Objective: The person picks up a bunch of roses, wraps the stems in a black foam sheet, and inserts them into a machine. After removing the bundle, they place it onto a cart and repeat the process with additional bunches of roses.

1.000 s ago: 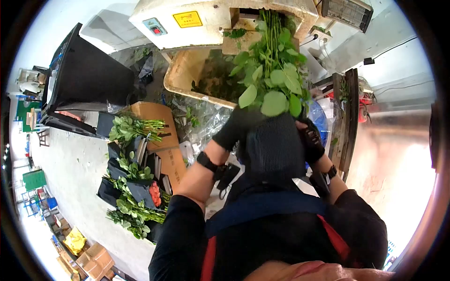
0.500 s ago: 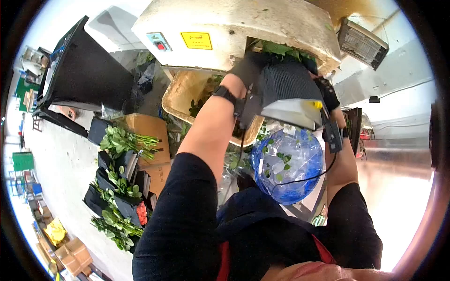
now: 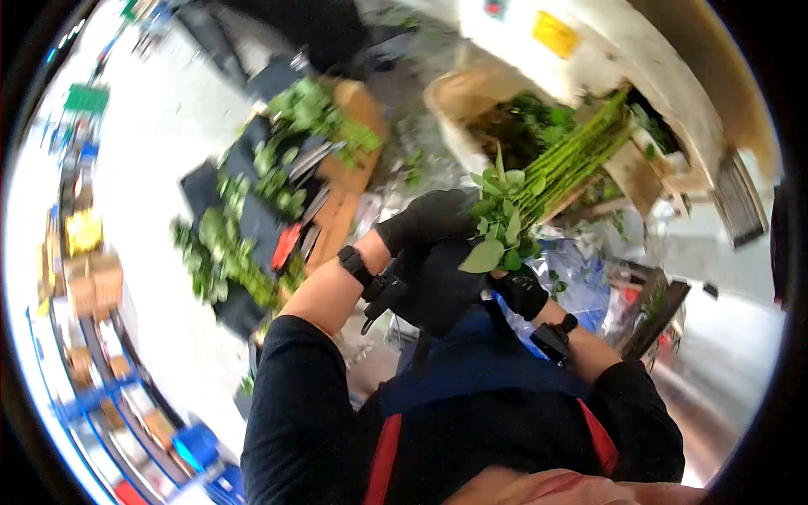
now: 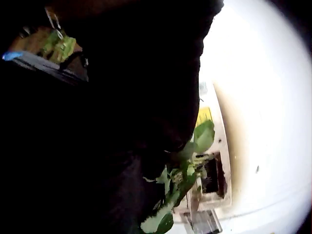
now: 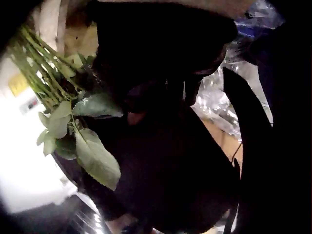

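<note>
A flower bouquet (image 3: 581, 156) is held close to the chest, its green stems pointing up and right toward a machine. The lower stems are bare and a tuft of leaves (image 3: 497, 227) stays by the hands. Black wrapping (image 3: 438, 290) covers the other end and hides the blooms. My left hand (image 3: 431, 220), in a black glove, grips the wrapped bundle from the left. On the right side, near the leaves, my gloved right hand (image 3: 520, 290) holds it. Dark shapes fill much of both wrist views; leaves (image 5: 97, 156) and stems show at left in the right wrist view.
The pale machine (image 3: 673, 76) has a dark opening at its front. Below it stands a dirty tub (image 3: 454, 101) of leaf scraps. A blue-rimmed bin (image 3: 581, 278) with clear plastic is beside my right arm. Wrapped bouquets (image 3: 244, 194) lie on cardboard (image 3: 349, 177) at left.
Both hands pushed the bouquet's stems into the machine opening, then drew it back to the chest. The stems now show bare where leaves hung before. The head view has swung left.
</note>
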`<state>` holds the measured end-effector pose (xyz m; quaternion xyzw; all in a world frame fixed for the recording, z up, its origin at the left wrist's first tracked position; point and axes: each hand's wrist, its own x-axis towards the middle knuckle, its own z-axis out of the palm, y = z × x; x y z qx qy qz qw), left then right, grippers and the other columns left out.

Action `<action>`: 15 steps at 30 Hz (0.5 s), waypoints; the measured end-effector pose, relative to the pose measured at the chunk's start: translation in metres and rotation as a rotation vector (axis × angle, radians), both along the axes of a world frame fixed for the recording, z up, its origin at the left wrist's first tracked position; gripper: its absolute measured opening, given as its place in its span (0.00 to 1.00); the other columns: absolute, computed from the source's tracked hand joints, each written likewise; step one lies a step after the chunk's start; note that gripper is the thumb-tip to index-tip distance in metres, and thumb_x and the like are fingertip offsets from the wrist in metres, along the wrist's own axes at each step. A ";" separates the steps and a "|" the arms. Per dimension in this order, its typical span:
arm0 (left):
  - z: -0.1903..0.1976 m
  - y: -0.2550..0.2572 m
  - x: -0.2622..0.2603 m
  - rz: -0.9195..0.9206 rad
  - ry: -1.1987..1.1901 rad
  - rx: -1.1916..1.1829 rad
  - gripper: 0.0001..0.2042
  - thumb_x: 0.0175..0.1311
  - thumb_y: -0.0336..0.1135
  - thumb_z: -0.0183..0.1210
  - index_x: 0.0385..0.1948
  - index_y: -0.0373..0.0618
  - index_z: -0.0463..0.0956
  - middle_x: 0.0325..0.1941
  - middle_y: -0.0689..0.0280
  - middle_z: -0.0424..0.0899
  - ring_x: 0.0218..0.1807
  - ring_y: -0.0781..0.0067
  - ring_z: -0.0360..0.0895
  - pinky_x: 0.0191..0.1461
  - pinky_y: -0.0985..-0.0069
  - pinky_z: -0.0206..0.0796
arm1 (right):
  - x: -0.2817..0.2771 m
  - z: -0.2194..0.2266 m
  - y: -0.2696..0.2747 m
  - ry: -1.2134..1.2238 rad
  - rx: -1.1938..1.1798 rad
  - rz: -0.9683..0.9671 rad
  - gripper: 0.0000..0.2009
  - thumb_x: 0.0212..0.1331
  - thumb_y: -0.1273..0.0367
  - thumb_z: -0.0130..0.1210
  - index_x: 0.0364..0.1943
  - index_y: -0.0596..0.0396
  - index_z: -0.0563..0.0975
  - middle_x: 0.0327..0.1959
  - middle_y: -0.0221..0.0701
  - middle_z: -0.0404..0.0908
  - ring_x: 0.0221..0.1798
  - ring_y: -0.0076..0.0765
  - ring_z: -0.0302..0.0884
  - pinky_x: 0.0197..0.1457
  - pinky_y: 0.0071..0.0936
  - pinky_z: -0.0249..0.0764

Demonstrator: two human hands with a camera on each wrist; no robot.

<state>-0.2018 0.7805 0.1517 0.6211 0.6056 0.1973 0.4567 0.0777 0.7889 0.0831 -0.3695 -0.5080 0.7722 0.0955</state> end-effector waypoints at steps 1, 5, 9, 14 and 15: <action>0.016 -0.037 -0.011 0.075 0.055 -0.052 0.25 0.55 0.45 0.62 0.53 0.42 0.72 0.49 0.49 0.79 0.50 0.53 0.77 0.55 0.66 0.67 | -0.021 0.004 -0.019 0.039 -0.292 -0.076 0.14 0.54 0.71 0.62 0.44 0.58 0.76 0.42 0.27 0.79 0.43 0.29 0.74 0.50 0.28 0.70; 0.001 -0.236 -0.043 0.609 -0.015 0.006 0.30 0.50 0.47 0.65 0.55 0.41 0.71 0.50 0.51 0.79 0.52 0.57 0.77 0.55 0.68 0.67 | -0.088 -0.022 -0.090 -0.111 -0.168 0.419 0.15 0.55 0.69 0.60 0.46 0.59 0.76 0.44 0.29 0.79 0.46 0.30 0.75 0.51 0.28 0.70; -0.008 -0.453 -0.020 1.348 -0.094 0.015 0.32 0.48 0.43 0.68 0.55 0.38 0.70 0.50 0.54 0.79 0.50 0.64 0.76 0.55 0.70 0.67 | -0.148 -0.037 -0.158 -0.156 0.293 0.937 0.18 0.64 0.60 0.51 0.51 0.58 0.73 0.44 0.36 0.76 0.48 0.31 0.72 0.52 0.29 0.69; 0.074 -0.610 0.115 2.176 -0.550 0.296 0.19 0.53 0.29 0.64 0.49 0.38 0.75 0.43 0.65 0.80 0.42 0.82 0.72 0.46 0.80 0.68 | -0.147 -0.009 -0.176 -0.356 0.041 1.072 0.20 0.63 0.62 0.53 0.54 0.57 0.69 0.44 0.35 0.77 0.41 0.32 0.78 0.44 0.27 0.76; 0.051 -0.644 0.137 2.200 -0.302 0.422 0.17 0.54 0.29 0.64 0.46 0.38 0.77 0.42 0.65 0.80 0.41 0.81 0.73 0.46 0.80 0.69 | -0.153 0.009 -0.188 -0.393 0.098 1.164 0.21 0.62 0.61 0.54 0.54 0.58 0.69 0.44 0.35 0.77 0.41 0.31 0.78 0.44 0.27 0.76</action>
